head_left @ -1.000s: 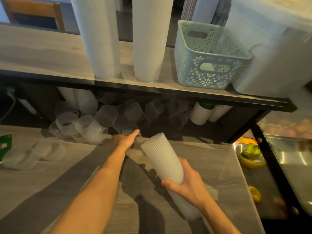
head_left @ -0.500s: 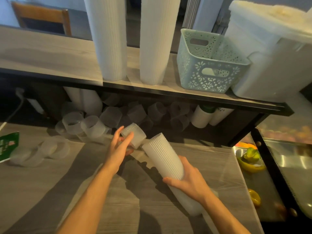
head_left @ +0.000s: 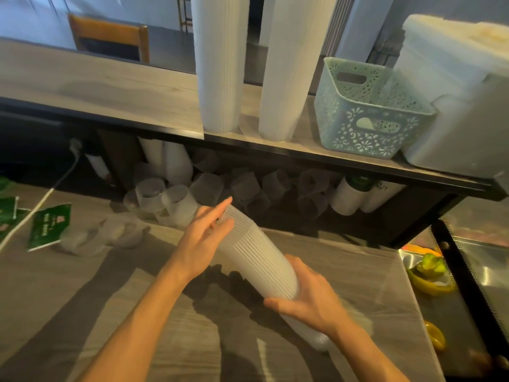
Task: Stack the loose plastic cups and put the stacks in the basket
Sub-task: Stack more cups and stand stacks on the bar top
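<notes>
1. While right hand (head_left: 311, 299) wraps its grip around the lower part of the tilted cup stack (head_left: 261, 260), the stack sits over the surface (head_left: 82, 299).
2. Left hand (head_left: 203, 238) fingers straight, pressing the stack's top end.
3. Loose cups (head_left: 176, 202) lie under the shelf (head_left: 110, 89).
4. Basket (head_left: 369, 111) on shelf, right of two tall stacks (head_left: 220, 64).

A long stack of ribbed, cloudy-white plastic cups (head_left: 259, 260) lies tilted over the grey wood counter, its far end pointing up and away and its near end low by the counter. Loose translucent cups (head_left: 176, 199) lie tumbled on their sides in the dark recess under the shelf, a few more (head_left: 110, 238) out on the counter to the left. The pale green lacework basket (head_left: 366, 111) stands upright on the shelf, beside two tall upright cup stacks (head_left: 286, 78)
</notes>
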A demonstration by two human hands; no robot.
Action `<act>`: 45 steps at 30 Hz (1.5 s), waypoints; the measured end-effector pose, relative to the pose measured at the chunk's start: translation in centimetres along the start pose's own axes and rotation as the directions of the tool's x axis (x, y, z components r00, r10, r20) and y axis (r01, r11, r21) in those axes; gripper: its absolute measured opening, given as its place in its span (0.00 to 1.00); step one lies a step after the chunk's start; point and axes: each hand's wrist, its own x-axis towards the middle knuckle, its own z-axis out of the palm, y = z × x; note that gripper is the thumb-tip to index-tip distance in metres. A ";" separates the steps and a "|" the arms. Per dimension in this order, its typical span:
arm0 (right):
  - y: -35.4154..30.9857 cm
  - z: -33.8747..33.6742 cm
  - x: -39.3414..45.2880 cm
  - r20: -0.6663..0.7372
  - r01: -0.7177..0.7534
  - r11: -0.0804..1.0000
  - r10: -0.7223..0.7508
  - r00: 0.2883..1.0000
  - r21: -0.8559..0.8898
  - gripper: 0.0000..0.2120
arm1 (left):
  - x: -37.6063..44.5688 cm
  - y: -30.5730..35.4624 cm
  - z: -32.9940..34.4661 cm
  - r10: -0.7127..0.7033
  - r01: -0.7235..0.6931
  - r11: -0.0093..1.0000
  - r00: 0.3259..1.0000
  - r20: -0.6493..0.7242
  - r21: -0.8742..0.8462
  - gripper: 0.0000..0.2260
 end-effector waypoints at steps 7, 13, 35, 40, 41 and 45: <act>-0.1 0.5 -0.8 -0.016 0.020 1.000 -0.020 1.000 0.020 0.42 | -0.7 -0.6 -0.2 0.000 0.000 0.996 1.000 -0.001 0.092 0.28; 0.0 0.5 -1.3 -0.013 0.024 0.999 -0.024 1.000 0.029 0.42 | -1.2 0.5 1.5 -0.004 -0.032 0.974 0.988 0.153 0.226 0.22; -0.2 1.1 -0.3 0.003 -0.042 0.996 0.042 0.999 0.081 0.43 | 6.7 -4.8 -4.1 0.080 0.268 0.605 0.916 -0.392 0.750 0.36; -1.1 1.5 -0.1 0.029 -0.080 0.995 0.079 0.996 0.066 0.44 | 9.9 -4.5 -6.9 -0.119 0.191 0.196 0.978 -0.170 0.962 0.33; -1.3 1.7 -0.1 0.034 -0.091 0.993 0.089 0.995 0.070 0.44 | 10.3 -4.3 -7.0 -0.161 0.148 0.142 0.979 -0.124 0.979 0.31; -2.1 2.4 0.0 0.048 -0.133 0.988 0.129 0.990 0.084 0.47 | 11.3 -3.7 -7.1 -0.229 0.050 0.047 0.973 -0.038 0.998 0.25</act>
